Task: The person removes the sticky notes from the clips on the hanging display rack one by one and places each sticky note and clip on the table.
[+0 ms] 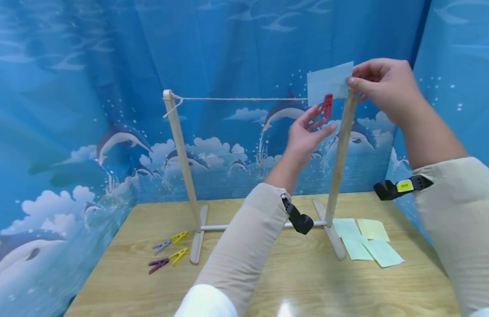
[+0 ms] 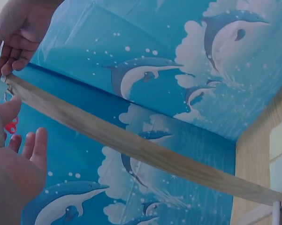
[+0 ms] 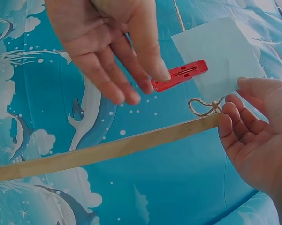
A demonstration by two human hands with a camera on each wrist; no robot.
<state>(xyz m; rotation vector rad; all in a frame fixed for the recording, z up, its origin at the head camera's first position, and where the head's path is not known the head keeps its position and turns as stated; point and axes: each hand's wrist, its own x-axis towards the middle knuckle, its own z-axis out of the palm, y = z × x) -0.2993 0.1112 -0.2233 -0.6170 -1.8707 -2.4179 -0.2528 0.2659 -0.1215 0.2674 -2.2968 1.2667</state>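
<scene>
A pale blue square of paper [image 1: 320,85] lies tilted against the right end of the twine [image 1: 244,99]. On its lower edge sits a red clothespin [image 1: 327,106], also in the right wrist view. My right hand [image 1: 387,86] pinches the paper's right corner between thumb and fingers, beside the top of the right wooden post [image 1: 341,158]. Just below the clothespin is my left hand [image 1: 305,134], thumb and fingers spread apart. In the right wrist view the left thumb tip [image 3: 159,70] overlaps the clothespin's near end; whether they touch is unclear.
Both posts stand on wooden feet joined by a white bar [image 1: 214,227]. Several clothespins, among them a purple one [image 1: 159,264] and a yellow one [image 1: 178,237], lie left on the wooden table [image 1: 292,281]. Several pale paper squares [image 1: 383,253] lie right. A dolphin-print curtain [image 1: 228,53] hangs behind.
</scene>
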